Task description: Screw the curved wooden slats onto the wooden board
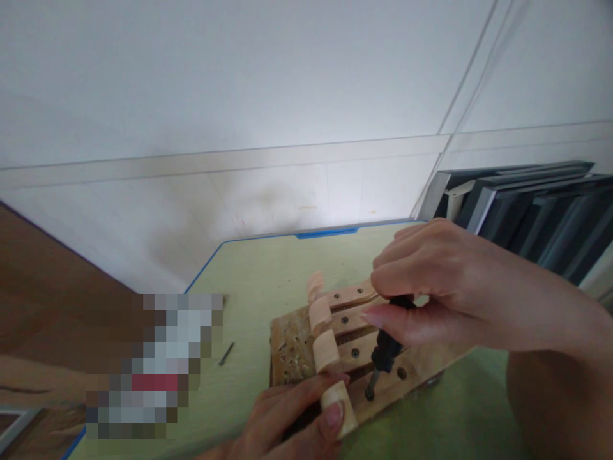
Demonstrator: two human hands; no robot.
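My right hand (431, 281) is closed around the black handle of a screwdriver (387, 351). The shaft slants down, its tip at a dark screw hole in the nearest slat of a wooden piece (416, 377). Whether a screw head sits under the tip is hard to make out. This piece has several finger-like slats with curved ends, and screws (355, 352) show in the other slats. With thumb and fingers, my left hand (297, 415) grips the curved wooden end (345, 418) of that nearest slat. A rough, pitted wooden block (290, 345) lies under the curved ends.
A small dark screw or nail (227, 353) lies on the pale green, blue-edged table (258, 275). Left of it is a pixelated object (163, 358). Dark flat panels (536, 211) lean at the right, and a white wall (239, 96) stands behind the table.
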